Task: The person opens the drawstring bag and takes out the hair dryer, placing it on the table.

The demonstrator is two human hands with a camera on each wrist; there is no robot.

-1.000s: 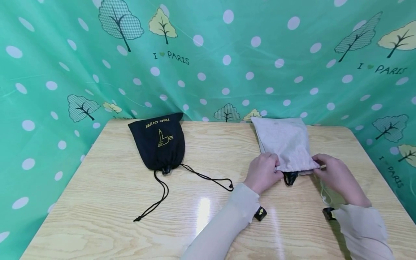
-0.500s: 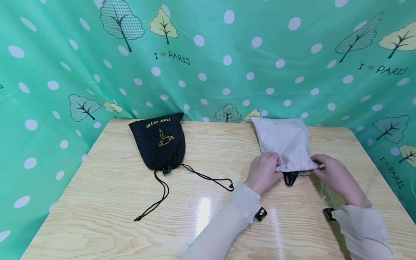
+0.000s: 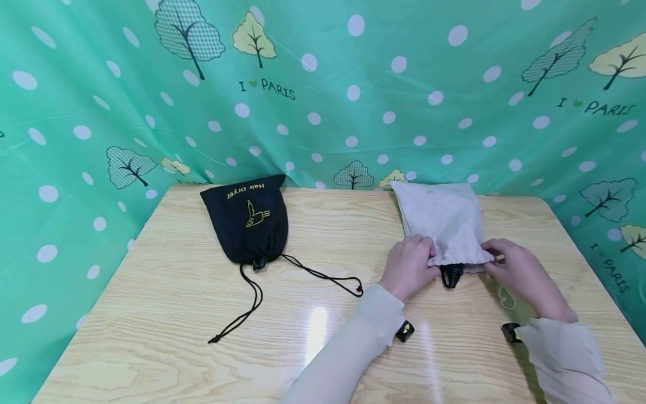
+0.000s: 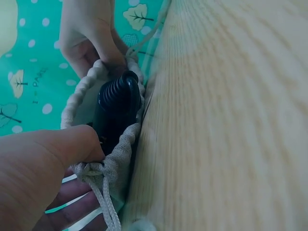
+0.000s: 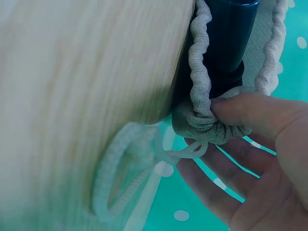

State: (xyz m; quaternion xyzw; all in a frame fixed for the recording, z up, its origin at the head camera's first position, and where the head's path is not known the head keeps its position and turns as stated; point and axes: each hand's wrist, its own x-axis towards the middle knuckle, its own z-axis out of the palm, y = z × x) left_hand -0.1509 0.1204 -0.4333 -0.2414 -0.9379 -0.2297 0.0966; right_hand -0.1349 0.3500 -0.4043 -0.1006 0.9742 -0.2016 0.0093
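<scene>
A light grey drawstring bag (image 3: 441, 216) lies toward the back right of the table, its gathered mouth facing me. My left hand (image 3: 409, 268) pinches the left end of that mouth, thumb inside the rim in the left wrist view. At the opposite end my right hand (image 3: 522, 276) pinches the rim between thumb and fingers; its thumb (image 5: 245, 110) also reaches inside. Between the hands, a black handle with a ribbed cord sleeve (image 4: 115, 98) pokes out of the mouth; the rest of it is hidden in the bag. Pale drawstring loops (image 5: 103, 183) hang from both ends.
On the left lies a black drawstring bag (image 3: 247, 224) printed "Hair Dryer", with a black ribbed tip showing at its mouth. Its black cords (image 3: 323, 275) trail over the wooden table (image 3: 202, 365). A green patterned curtain (image 3: 323, 84) hangs behind.
The grey bag's front rim has lifted slightly at the mouth, and the right fingers have shifted a little left along it. The left hand stays nearly in place.
</scene>
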